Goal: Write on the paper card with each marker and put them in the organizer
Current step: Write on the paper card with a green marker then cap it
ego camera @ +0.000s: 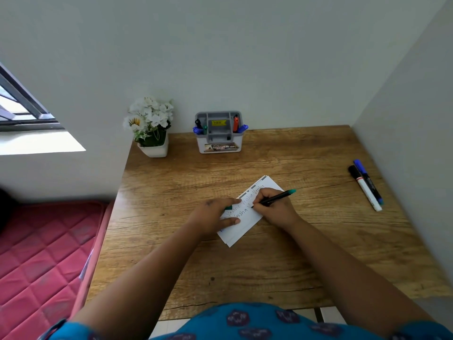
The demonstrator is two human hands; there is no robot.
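A white paper card with handwritten words lies mid-table. My right hand grips a black marker with a teal end, its tip touching the card. My left hand presses flat on the card's left part and holds a small green cap between its fingers. The grey and white organizer stands at the back against the wall with several markers in its side slots. Two markers lie at the right of the table: a black-capped white one and a blue one.
A white pot of white flowers stands at the table's back left corner. Walls close the table at the back and right. A red quilted mattress lies left of the wooden table.
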